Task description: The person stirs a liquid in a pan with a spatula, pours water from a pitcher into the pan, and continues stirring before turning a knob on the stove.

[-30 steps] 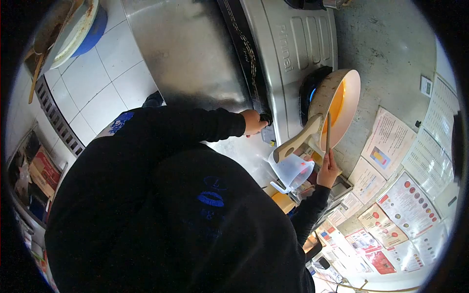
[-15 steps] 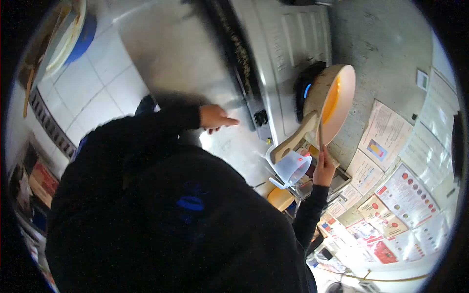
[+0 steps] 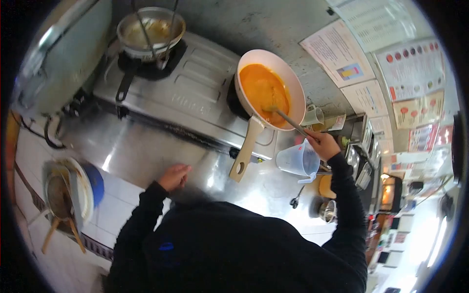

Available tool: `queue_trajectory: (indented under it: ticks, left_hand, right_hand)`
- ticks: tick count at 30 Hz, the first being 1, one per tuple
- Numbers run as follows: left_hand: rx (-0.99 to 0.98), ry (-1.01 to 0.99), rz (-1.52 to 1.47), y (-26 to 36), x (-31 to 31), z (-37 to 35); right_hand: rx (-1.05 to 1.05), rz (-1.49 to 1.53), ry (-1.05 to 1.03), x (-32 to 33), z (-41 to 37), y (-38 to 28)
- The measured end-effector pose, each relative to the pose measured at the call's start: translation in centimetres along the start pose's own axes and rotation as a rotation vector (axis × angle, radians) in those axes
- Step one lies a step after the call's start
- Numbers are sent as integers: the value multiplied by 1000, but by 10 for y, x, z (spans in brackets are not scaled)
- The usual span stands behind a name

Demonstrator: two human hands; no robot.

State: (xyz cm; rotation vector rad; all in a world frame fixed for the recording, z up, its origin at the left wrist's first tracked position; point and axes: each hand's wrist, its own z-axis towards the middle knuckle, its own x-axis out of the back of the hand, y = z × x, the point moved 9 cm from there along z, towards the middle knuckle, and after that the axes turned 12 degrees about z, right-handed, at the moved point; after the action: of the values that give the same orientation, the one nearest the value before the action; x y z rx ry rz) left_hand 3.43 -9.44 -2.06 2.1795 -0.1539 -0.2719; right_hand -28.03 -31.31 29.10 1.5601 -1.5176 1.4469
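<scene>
My right hand (image 3: 322,145) grips the handle of a stirring utensil (image 3: 292,121), whose tip is in orange sauce (image 3: 261,90). The sauce lies in a pale pan (image 3: 293,80) on the right burner of the stove (image 3: 195,83). The pan's beige handle (image 3: 248,149) points towards me, with neither hand on it. My left hand (image 3: 175,177) is over the steel counter edge, its fingers curled in, with nothing visible in them. A translucent measuring jug (image 3: 292,160) stands just below my right hand.
A second pan (image 3: 128,31) with utensils sits on the left burner. Scissors (image 3: 296,196), a metal bowl (image 3: 327,211) and a yellow container (image 3: 326,186) are at the right. A blue bucket (image 3: 94,183) stands at lower left. Papers (image 3: 337,53) cover the wall.
The view has swung, bringing the left burner and the pan's inside into sight. My left hand's pointing finger has curled in. My right hand still holds the utensil, with its tip now visible in the sauce.
</scene>
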Motion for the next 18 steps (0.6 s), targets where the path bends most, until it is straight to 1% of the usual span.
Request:
queue_trajectory:
  ticks: [2,3,5,6,8,9,10,12,13,16,17,18]
  left_hand:
    - [81,16,-5,-8,5,-3]
    - [77,1,11,-3,4,-4]
    - [78,-35,38,6,-6,-7]
    - [72,-48,47,11,-13,-7]
    - [61,-76,61,23,-27,-7]
    - [55,-91,74,29,-32,-7]
    - [50,-109,86,35,-39,-7]
    - [34,-140,111,44,-47,-7]
    - [25,-157,123,47,-51,-7]
    - [64,-190,198,51,-63,-6]
    - [71,-199,222,50,-66,-4]
    - [75,-205,243,50,-71,-2]
  right_hand:
    - [51,-18,-9,22,-4,12]
    - [95,9,12,31,0,8]
    - [46,-15,39,33,19,15]
    - [21,-28,49,29,28,17]
    - [123,98,100,10,44,16]
    - [163,98,147,-2,46,15]
    - [200,94,193,-14,47,15]
    - [279,225,227,-40,37,22]
    - [14,459,25,-40,12,14]
    - [126,423,374,-8,-40,65]
    - [72,188,491,-1,-57,99]
    - [-109,171,559,-6,-72,153]
